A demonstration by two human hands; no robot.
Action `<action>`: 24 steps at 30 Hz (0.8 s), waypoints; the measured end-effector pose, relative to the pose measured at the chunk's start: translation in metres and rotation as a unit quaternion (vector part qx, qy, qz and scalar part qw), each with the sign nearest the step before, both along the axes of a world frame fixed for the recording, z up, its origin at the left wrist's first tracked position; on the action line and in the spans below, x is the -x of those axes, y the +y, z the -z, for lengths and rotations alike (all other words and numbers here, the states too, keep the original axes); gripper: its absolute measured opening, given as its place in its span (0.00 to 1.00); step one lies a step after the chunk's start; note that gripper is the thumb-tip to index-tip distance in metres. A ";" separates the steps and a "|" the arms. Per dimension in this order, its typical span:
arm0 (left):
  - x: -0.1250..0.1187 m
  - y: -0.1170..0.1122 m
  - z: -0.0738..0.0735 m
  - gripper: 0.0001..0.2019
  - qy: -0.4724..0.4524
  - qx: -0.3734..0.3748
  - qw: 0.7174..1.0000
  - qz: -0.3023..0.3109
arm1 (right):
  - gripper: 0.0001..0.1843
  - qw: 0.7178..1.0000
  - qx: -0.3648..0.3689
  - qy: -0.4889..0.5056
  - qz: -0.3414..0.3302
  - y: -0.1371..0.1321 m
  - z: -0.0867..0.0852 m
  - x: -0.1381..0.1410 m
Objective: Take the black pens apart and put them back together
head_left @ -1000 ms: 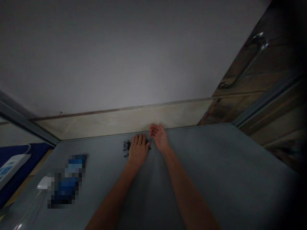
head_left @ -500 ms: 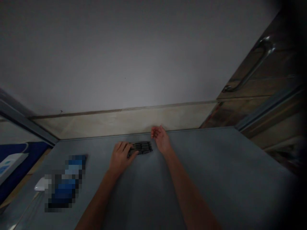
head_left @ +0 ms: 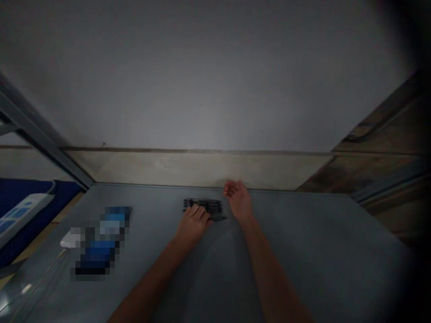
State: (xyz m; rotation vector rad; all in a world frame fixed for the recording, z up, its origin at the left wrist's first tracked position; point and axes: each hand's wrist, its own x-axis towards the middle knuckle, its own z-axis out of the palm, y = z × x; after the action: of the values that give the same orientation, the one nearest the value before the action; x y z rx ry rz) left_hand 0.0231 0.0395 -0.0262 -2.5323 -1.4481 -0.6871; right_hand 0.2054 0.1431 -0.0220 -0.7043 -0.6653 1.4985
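Several dark pens [head_left: 215,205] lie side by side in a row on the grey table, close to its far edge. My left hand [head_left: 194,220] is at the near side of the row, its fingers closed on one black pen [head_left: 220,218] that sticks out to the right, apart from the others. The hand covers part of the row and the pen's left portion. To the right of the pens, my right hand [head_left: 238,199] is turned on its side by the table's back edge. Its fingers are loosely curled and apart, with nothing visible in them.
A blurred-out blue, phone-like object [head_left: 103,244] lies on the table [head_left: 303,251] at left, beside a white item [head_left: 69,240] with a cable. Further left is a white power strip [head_left: 23,215] on blue cloth. A pale wall [head_left: 202,89] rises behind the table.
My left hand has moved from the left end of the row to its near side, and one pen now lies apart in its fingers. My right hand keeps its pose. The camera view has shifted.
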 end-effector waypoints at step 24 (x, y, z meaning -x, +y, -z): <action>0.044 0.094 -0.011 0.12 -0.259 0.055 0.964 0.021 | 0.11 0.926 -0.124 -0.356 0.004 -0.002 0.001 0.015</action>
State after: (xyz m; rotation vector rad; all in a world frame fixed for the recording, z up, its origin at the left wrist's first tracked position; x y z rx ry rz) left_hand -0.0208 0.1331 -0.0149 -2.5876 -1.6138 -1.3947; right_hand 0.1905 0.1408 -0.0227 -1.0568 -1.3733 1.0972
